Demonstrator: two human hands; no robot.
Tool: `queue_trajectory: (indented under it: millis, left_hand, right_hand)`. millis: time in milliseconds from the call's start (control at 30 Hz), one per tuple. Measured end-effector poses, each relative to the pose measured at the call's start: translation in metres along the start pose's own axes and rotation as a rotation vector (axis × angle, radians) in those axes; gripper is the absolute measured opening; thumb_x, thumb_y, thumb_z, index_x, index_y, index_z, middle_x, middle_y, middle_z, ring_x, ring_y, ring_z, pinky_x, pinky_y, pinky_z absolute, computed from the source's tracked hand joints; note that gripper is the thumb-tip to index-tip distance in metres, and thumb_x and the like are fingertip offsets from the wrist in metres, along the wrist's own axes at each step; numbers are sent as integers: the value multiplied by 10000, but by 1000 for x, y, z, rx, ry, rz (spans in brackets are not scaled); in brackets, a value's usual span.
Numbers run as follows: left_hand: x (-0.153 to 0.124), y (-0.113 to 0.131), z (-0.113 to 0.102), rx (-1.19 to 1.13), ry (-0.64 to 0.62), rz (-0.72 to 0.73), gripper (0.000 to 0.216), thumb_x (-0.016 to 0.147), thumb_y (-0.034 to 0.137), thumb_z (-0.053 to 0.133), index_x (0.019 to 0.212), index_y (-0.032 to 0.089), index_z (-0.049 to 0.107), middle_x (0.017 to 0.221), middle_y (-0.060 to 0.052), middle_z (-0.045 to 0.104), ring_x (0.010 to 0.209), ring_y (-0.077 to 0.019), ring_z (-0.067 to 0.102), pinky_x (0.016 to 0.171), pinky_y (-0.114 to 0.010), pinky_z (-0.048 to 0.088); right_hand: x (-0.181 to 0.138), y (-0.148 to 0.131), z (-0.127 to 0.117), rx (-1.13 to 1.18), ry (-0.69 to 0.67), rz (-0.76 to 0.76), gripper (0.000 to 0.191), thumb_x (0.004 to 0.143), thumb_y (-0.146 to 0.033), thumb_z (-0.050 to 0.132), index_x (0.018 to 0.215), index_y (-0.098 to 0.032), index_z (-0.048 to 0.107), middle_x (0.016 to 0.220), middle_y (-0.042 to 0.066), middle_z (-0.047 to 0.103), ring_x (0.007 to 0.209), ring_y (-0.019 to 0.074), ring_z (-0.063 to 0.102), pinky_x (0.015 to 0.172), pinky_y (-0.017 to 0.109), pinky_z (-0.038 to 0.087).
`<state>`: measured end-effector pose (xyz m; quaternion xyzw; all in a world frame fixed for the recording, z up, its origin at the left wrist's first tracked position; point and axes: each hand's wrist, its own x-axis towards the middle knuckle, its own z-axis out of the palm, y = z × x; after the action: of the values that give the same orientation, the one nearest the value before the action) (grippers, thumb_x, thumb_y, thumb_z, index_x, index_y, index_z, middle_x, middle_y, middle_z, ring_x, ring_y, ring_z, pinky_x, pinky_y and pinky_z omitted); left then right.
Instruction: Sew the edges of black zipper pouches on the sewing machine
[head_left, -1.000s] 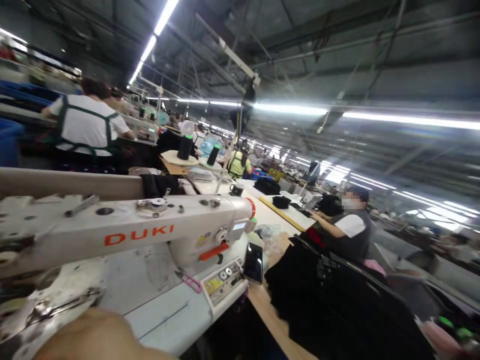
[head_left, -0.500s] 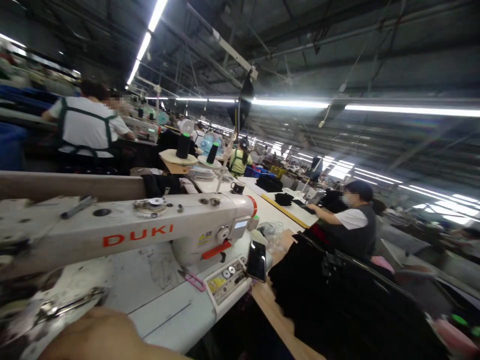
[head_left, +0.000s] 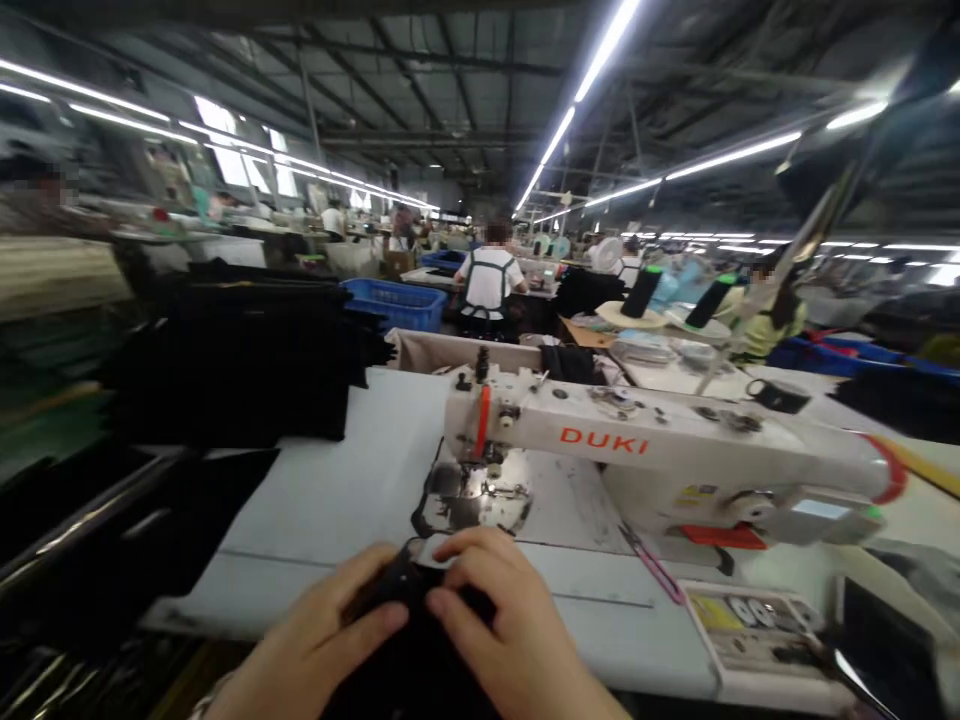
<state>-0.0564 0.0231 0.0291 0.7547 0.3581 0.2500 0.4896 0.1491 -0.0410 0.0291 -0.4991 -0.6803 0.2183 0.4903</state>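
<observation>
Two bare hands meet at the near edge of a pale sewing desk (head_left: 330, 510), holding a black cloth (head_left: 420, 665) between them, just on the near side of the stitching area. The left hand (head_left: 337, 625) has its fingers closed, thumb on top and the rest mostly hidden behind; the right hand (head_left: 506, 610) pinches the other side, its thumb and bent fingers nearly together. Gripping from both sides seems to keep the soft cloth from slumping. Under the right fingertips shows a small pale patch (head_left: 433, 550); whether it belongs to the cloth I cannot tell. Beyond the hands stands a white sewing machine (head_left: 555, 430) lettered DUKI, its needle end ahead of them and its body running right, which leaves the left side open for material. There, a tall stack of black pieces (head_left: 247, 360) sits, probably kept on that side for easy reach. Pink-handled snips (head_left: 660, 570) lie right of the stitching area, handle toward the near side, seemingly handy for the right hand. Nearer the right corner, a shallow tray (head_left: 709, 640) keeps bobbins (head_left: 750, 610) from rolling away, with a dark phone (head_left: 885, 640) beside it.
</observation>
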Motion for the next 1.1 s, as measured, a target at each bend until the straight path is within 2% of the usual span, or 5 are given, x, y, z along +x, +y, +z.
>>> queue_trajectory:
  millis: [100, 167, 400, 633, 1100]
  left_hand:
    - [6, 6, 11, -147, -60, -38, 300, 921, 457, 574, 999, 178, 653, 942, -35, 644, 922, -219, 600, 838, -294, 482]
    - [11, 8, 18, -291, -23, -84, 280, 890, 420, 630, 1019, 173, 654, 959, -41, 660, 950, -225, 608, 859, -291, 476]
    - [3, 5, 24, -625, 76, -180, 319, 816, 367, 749, 1054, 173, 664, 997, -56, 669, 970, -214, 606, 859, -272, 485]
    - [0, 6, 30, -623, 131, -183, 225, 826, 328, 745, 991, 183, 696, 933, -38, 657, 885, -176, 577, 806, -234, 483]
    - [-3, 13, 27, -469, 181, -174, 177, 850, 339, 694, 864, 163, 683, 836, -17, 592, 776, -141, 529, 720, -211, 453]
  right_hand:
    - [-6, 8, -10, -6, -91, 48, 90, 836, -180, 693, 831, -222, 614, 1140, 14, 631, 1067, 180, 583, 940, 299, 450]
    - [-10, 10, -13, -30, -121, 63, 55, 864, -206, 668, 857, -230, 620, 1062, 8, 656, 994, 178, 601, 885, 294, 465]
    - [-11, 2, -14, -47, -81, 66, 81, 911, -201, 573, 873, -237, 634, 989, 0, 673, 920, 160, 622, 827, 269, 481]
    - [-14, -2, -11, -38, -7, 155, 101, 888, -243, 600, 788, -239, 616, 910, -21, 679, 842, 153, 637, 775, 262, 485]
    - [-13, -13, -11, -30, -47, 276, 119, 835, -223, 611, 721, -221, 577, 874, -10, 676, 809, 165, 636, 739, 279, 492]
